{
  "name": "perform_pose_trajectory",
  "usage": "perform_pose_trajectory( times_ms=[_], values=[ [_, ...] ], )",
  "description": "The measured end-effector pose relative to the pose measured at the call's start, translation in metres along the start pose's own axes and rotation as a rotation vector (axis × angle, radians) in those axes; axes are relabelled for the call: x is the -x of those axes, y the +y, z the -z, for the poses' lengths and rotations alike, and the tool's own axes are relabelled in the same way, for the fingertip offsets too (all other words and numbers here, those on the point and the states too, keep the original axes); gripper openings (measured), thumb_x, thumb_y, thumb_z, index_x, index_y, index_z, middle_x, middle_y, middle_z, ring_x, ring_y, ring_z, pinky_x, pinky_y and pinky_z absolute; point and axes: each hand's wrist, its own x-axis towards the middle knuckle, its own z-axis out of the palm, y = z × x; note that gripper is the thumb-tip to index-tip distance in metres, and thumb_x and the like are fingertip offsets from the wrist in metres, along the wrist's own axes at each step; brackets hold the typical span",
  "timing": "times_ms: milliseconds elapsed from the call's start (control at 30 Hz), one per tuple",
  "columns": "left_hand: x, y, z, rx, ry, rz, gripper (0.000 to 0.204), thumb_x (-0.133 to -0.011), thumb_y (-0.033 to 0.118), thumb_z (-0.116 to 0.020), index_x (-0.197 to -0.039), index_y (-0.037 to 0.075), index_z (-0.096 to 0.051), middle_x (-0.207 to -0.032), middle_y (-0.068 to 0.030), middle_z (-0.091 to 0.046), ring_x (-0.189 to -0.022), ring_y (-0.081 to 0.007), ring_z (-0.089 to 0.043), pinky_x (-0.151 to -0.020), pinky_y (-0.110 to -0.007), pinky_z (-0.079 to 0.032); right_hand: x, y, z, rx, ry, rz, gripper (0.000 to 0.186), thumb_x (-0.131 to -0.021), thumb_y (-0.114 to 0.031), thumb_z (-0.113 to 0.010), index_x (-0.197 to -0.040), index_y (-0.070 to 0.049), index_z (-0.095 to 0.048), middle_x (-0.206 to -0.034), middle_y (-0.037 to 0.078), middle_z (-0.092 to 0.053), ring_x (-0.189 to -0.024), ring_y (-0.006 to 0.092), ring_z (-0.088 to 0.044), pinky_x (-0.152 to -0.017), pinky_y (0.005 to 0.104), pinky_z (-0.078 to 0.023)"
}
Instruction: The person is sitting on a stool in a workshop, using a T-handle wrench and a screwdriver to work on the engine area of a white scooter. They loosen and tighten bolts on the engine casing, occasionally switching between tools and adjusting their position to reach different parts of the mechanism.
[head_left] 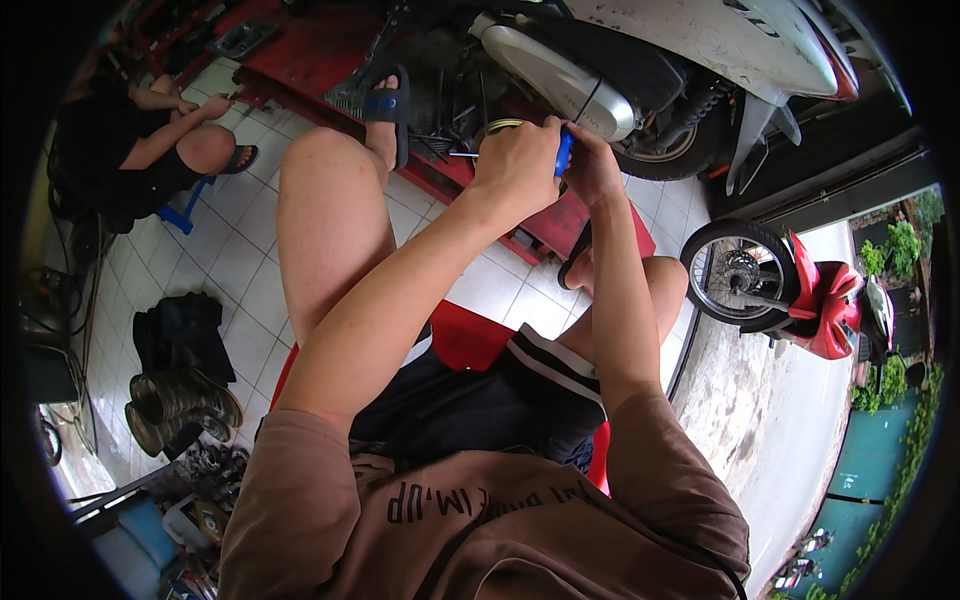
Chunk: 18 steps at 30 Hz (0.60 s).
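Note:
Both my hands are together in front of the scooter's silver engine cover. My left hand is closed around a round part with a yellowish metal rim, mostly hidden by the fingers. A thin metal rod sticks out to the left of that hand. Against it, my right hand is closed on a blue-handled tool, whose handle shows between the two hands. A thin dark line rises from there across the cover; I cannot tell whether it belongs to the tool.
The scooter stands over a red metal platform with scattered tools. At the left, another person sits low. Shoes and a dark cloth bundle lie on the white tiles. A red motorcycle stands outside at right.

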Motion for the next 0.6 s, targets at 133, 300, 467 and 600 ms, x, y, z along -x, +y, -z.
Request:
perform_pose_trajectory(
  times_ms=[133, 300, 467, 600],
  values=[
    [0.001, 0.0, 0.0, -0.004, 0.001, -0.003, 0.039, -0.071, 0.012, -0.074, -0.103, 0.0, -0.055, -0.089, -0.0185, -0.067, -0.082, -0.0366, -0.067, -0.071, -0.043, -0.055, -0.001, -0.001, 0.004, 0.048, -0.024, -0.028, 0.026, -0.086, -0.025, -0.061, -0.103, -0.006, -0.059, -0.09, 0.003, -0.059, -0.082, 0.015, -0.055, -0.076, 0.0302, -0.045],
    [0.0, 0.0, 0.0, 0.001, -0.001, -0.003, 0.039, -0.071, 0.012, -0.074, -0.103, 0.0, -0.055, -0.089, -0.0187, -0.067, -0.082, -0.0367, -0.067, -0.072, -0.044, -0.055, -0.001, 0.0, 0.0, 0.022, 0.012, -0.013, 0.022, -0.087, -0.023, -0.06, -0.098, -0.005, -0.062, -0.083, 0.001, -0.06, -0.073, 0.0117, -0.053, -0.063, 0.0255, -0.04],
    [0.002, 0.002, 0.001, 0.011, 0.008, 0.0, 0.039, -0.071, 0.013, -0.075, -0.103, 0.0, -0.054, -0.089, -0.0189, -0.067, -0.083, -0.0372, -0.066, -0.072, -0.044, -0.055, 0.001, -0.002, -0.005, 0.011, 0.048, -0.001, 0.02, -0.087, -0.023, -0.059, -0.095, -0.005, -0.063, -0.078, 0.0, -0.06, -0.065, 0.0095, -0.051, -0.055, 0.0224, -0.037],
    [0.002, 0.004, 0.002, 0.041, -0.003, 0.025, 0.036, -0.074, 0.015, -0.073, -0.101, -0.001, -0.055, -0.089, -0.0194, -0.067, -0.083, -0.0382, -0.066, -0.073, -0.045, -0.054, 0.0, -0.003, -0.002, 0.043, 0.047, 0.019, 0.02, -0.088, -0.022, -0.059, -0.095, -0.003, -0.063, -0.079, 0.001, -0.06, -0.065, 0.0094, -0.05, -0.055, 0.0223, -0.037]
  ],
)
